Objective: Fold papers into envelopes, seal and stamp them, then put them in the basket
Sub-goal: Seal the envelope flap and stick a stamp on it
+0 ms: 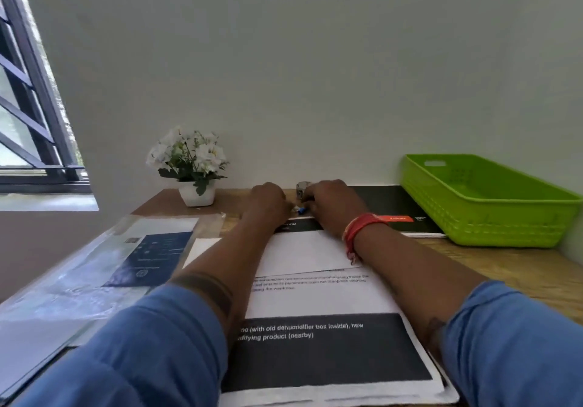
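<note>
A stack of printed papers point(318, 299) with black bands lies on the wooden desk in front of me. On top of it sits a white folded sheet or envelope point(303, 255). Both my hands reach to its far edge. My left hand point(268, 201) and my right hand point(331, 201) are curled close together, pinching a small blue-and-white item point(300, 210) between them; what it is I cannot tell. A small grey roll or stamp point(303, 187) stands just behind my fingers by the wall. The green basket point(492, 217) stands at the right, with nothing visible inside.
A white pot of white flowers point(192, 166) stands at the back left. Clear plastic sleeves with a dark blue printed sheet point(104, 267) lie at the left. A black booklet with an orange label point(394, 207) lies beside the basket. The wall is right behind the desk.
</note>
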Tool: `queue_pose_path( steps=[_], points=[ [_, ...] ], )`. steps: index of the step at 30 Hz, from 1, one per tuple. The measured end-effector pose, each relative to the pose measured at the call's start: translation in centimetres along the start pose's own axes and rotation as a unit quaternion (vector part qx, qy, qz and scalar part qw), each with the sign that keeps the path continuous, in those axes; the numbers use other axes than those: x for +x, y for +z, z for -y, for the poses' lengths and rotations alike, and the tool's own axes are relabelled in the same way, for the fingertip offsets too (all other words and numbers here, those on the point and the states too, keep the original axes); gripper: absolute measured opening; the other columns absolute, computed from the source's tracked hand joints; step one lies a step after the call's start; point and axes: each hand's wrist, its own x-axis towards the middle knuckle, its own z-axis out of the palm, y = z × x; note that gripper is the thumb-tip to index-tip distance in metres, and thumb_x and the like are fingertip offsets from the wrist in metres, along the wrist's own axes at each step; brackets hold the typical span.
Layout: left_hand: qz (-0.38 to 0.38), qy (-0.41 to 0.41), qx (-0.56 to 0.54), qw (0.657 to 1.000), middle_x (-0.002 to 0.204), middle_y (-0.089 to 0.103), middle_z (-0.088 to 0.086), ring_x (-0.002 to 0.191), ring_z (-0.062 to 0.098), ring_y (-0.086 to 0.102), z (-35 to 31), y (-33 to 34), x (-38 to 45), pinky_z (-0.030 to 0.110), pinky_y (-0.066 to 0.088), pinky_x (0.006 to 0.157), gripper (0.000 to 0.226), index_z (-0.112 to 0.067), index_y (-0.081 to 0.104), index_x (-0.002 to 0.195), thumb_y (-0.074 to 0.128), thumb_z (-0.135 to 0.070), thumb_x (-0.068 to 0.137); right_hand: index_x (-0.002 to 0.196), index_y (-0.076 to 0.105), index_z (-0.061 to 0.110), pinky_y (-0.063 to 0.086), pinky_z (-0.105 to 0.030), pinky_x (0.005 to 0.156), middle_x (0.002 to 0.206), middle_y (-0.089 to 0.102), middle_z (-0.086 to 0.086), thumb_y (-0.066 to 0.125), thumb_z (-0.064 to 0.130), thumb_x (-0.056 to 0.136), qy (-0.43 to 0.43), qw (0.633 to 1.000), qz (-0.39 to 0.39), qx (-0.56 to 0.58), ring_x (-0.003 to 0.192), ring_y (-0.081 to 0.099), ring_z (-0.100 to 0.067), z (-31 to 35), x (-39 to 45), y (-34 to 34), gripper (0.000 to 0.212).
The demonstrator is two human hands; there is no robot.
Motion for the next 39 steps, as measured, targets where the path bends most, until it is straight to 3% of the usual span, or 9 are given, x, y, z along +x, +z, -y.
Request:
queue_pose_path(
  steps=[4,9,14,18,23,26,30,36,39],
  points=[
    [-0.012,-0.003,-0.041,0.999,0.112,0.072,0.003,0.105,0.024,0.065,-0.3,0.3,0.4,0.03,0.048,0.078,0.02,-0.022,0.078,0.105,0.066,-0.031,0.092,0.107,0.075,0.02,0.054,-0.039,0.087,0.11,0.069,-0.01,0.059,0.014,0.091,0.028,0.999,-0.018,0.007,0.103,0.064,-0.03,-1.1,1.4,0.4,0.023],
    [-0.042,0.003,-0.041,0.998,0.116,0.07,0.004,0.109,0.025,0.062,-0.1,0.7,0.2,0.031,0.045,0.079,0.021,-0.025,0.073,0.112,0.061,-0.033,0.096,0.136,0.057,0.023,0.047,-0.041,0.09,0.127,0.053,-0.014,0.055,0.023,0.097,0.055,0.994,-0.015,-0.091,0.117,0.051,-0.034,-1.4,3.1,1.9,0.038],
    [-0.059,-0.006,-0.074,0.996,0.122,0.067,0.002,0.114,0.024,0.06,0.4,0.9,0.3,0.036,0.048,0.089,0.021,-0.027,0.067,0.116,0.058,-0.034,0.099,0.125,0.062,0.026,0.044,-0.041,0.094,0.125,0.056,-0.011,0.051,0.024,0.099,0.066,0.993,0.011,-0.096,0.118,0.05,-0.034,-1.4,3.7,2.2,0.028],
    [-0.102,0.037,-0.159,0.981,0.115,0.066,0.003,0.107,0.022,0.06,-0.1,0.6,0.1,0.037,0.05,0.085,0.018,-0.027,0.065,0.114,0.06,-0.03,0.097,0.111,0.07,0.024,0.047,-0.039,0.087,0.112,0.065,-0.009,0.056,0.027,0.096,0.083,0.994,-0.062,0.019,0.108,0.057,-0.032,-1.1,3.5,1.8,0.021],
    [-0.165,0.118,-0.197,0.959,0.113,0.059,-0.001,0.098,0.016,0.059,-0.6,-0.3,-1.0,0.035,0.05,0.083,0.02,-0.025,0.062,0.114,0.065,-0.027,0.094,0.096,0.073,0.018,0.047,-0.032,0.078,0.095,0.073,-0.003,0.063,0.03,0.096,0.085,0.959,-0.102,0.249,0.089,0.063,-0.02,-0.7,2.1,0.7,0.016],
    [-0.197,0.139,-0.2,0.95,0.111,0.058,-0.002,0.092,0.017,0.058,-0.9,-0.6,-1.7,0.034,0.049,0.079,0.017,-0.024,0.062,0.109,0.067,-0.029,0.093,0.099,0.074,0.016,0.046,-0.028,0.076,0.095,0.074,-0.001,0.061,0.026,0.098,0.067,0.951,-0.11,0.281,0.085,0.063,-0.015,-0.7,1.1,-0.2,0.017],
    [-0.228,0.134,-0.207,0.942,0.107,0.058,-0.002,0.083,0.022,0.061,-0.8,-0.9,-2.2,0.037,0.049,0.076,0.012,-0.022,0.063,0.102,0.069,-0.021,0.092,0.103,0.074,0.019,0.05,-0.032,0.087,0.097,0.066,0.001,0.065,0.01,0.092,0.044,0.954,-0.094,0.282,0.095,0.063,-0.019,-0.7,0.1,-0.3,0.017],
    [-0.211,0.128,-0.246,0.937,0.091,0.063,-0.014,0.065,0.002,0.059,-0.7,-1.5,-3.3,0.009,0.035,0.061,0.013,-0.024,0.063,0.09,0.075,-0.026,0.089,0.101,0.074,0.021,0.039,-0.024,0.083,0.107,0.056,-0.006,0.069,0.017,0.092,0.057,0.955,-0.117,0.265,0.101,0.054,-0.019,-1.1,-0.5,-0.7,0.011],
    [-0.191,0.106,-0.287,0.933,0.084,0.068,-0.015,0.066,-0.001,0.061,-0.6,-1.6,-3.8,0.005,0.036,0.06,0.011,-0.023,0.067,0.089,0.076,-0.027,0.088,0.101,0.072,0.02,0.04,-0.025,0.087,0.113,0.06,-0.003,0.067,0.02,0.093,0.041,0.952,-0.091,0.288,0.104,0.054,-0.015,-1.3,-1.0,-0.9,0.009]
  ],
)
